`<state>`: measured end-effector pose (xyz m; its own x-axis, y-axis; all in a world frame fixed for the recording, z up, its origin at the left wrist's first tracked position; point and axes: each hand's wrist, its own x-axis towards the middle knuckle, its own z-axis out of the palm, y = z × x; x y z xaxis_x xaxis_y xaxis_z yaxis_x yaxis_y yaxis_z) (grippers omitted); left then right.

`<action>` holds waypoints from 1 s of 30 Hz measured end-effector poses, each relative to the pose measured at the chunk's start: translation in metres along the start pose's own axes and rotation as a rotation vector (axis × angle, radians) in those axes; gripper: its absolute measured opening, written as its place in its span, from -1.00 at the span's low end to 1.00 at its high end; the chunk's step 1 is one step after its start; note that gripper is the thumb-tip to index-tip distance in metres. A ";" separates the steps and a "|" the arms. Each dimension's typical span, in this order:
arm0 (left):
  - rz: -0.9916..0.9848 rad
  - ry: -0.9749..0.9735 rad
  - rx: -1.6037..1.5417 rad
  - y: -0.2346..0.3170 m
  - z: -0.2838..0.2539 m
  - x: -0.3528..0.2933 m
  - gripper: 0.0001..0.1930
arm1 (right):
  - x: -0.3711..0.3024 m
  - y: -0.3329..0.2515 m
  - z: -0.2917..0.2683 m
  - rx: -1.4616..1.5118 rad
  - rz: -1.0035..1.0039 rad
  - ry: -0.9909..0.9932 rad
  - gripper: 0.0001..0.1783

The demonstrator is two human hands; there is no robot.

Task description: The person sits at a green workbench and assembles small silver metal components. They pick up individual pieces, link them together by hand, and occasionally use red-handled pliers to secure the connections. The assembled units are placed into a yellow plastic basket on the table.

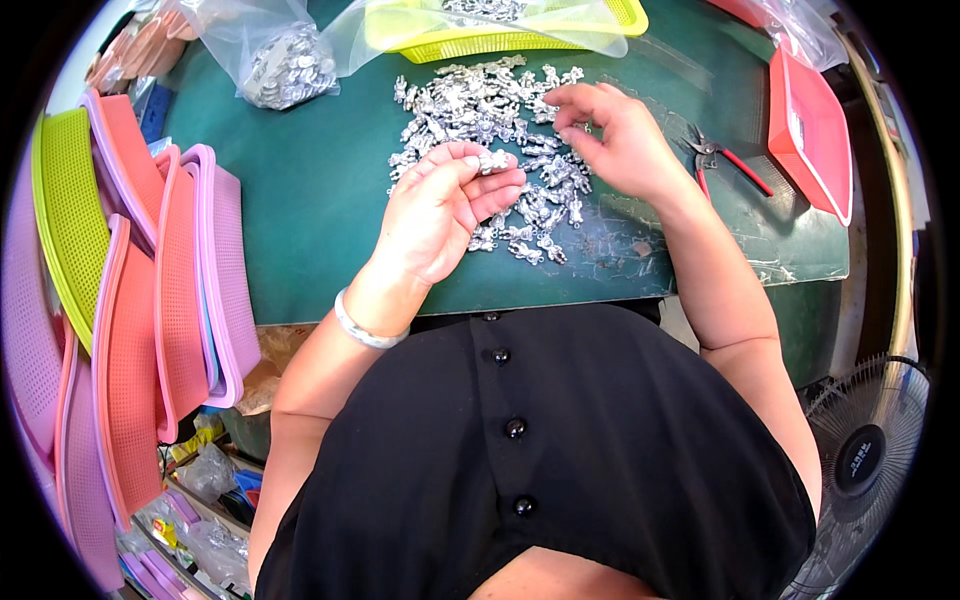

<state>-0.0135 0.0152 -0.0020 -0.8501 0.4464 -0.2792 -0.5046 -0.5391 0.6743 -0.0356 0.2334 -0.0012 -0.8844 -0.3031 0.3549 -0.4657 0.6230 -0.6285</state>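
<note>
Between the thumb and fingers of my left hand (435, 205) is a small silver metal figure charm (494, 161), raised over the near part of a heap. The heap (455, 110) is made of many similar silver charms spread on the green table (330, 230). My right hand (620, 140) hovers at the heap's right edge with its fingers curved and somewhat apart. No charm shows in that hand, though its palm side is partly hidden.
Red-handled pliers (735, 165) lie to the right, beside a pink plastic basket (812, 140). A yellow-green basket (500, 40) and a clear bag of silver pieces (290, 70) stand at the back. Stacked colored baskets (170, 290) flank the left; a fan (860, 460) is lower right.
</note>
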 end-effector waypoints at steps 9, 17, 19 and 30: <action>-0.044 0.027 0.054 0.003 -0.001 0.000 -0.86 | 0.001 -0.008 0.005 -0.132 -0.052 -0.080 -0.58; -0.041 0.087 0.315 0.003 0.010 0.003 -0.85 | 0.001 -0.007 0.008 0.545 0.287 -0.073 -0.64; -0.043 0.110 0.371 0.004 0.016 0.003 -0.85 | 0.001 -0.015 0.005 0.674 0.322 -0.124 -0.61; -0.175 -0.035 0.323 -0.003 0.013 0.000 -0.84 | -0.002 -0.030 0.004 0.875 0.411 -0.093 -0.59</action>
<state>-0.0105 0.0259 0.0051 -0.7466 0.5392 -0.3898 -0.5637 -0.2014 0.8011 -0.0199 0.2126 0.0139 -0.9645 -0.2610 -0.0394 0.0549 -0.0524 -0.9971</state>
